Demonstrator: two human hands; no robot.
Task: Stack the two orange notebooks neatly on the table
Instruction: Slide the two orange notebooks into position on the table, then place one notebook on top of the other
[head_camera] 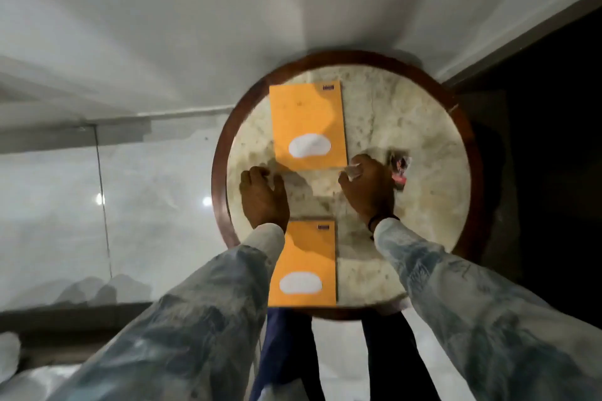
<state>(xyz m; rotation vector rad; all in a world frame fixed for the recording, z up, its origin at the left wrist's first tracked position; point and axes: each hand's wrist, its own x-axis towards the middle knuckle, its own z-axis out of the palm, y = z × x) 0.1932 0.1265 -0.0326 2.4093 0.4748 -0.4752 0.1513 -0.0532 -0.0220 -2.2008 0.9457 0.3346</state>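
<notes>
Two orange notebooks with white oval labels lie flat and apart on a round marble table (407,127). The far notebook (308,114) sits left of the table's middle. The near notebook (309,257) lies at the front edge, its left side under my left sleeve. My left hand (264,197) hovers palm down just below the far notebook's near left corner, fingers loosely curled and holding nothing. My right hand (369,187) is at that notebook's near right corner. Something small and pale shows at its fingertips, too blurred to identify.
A small dark and red object (399,168) lies on the marble just right of my right hand. The table has a raised dark wooden rim (221,153). White walls stand behind, a pale tiled floor to the left, and darkness to the right.
</notes>
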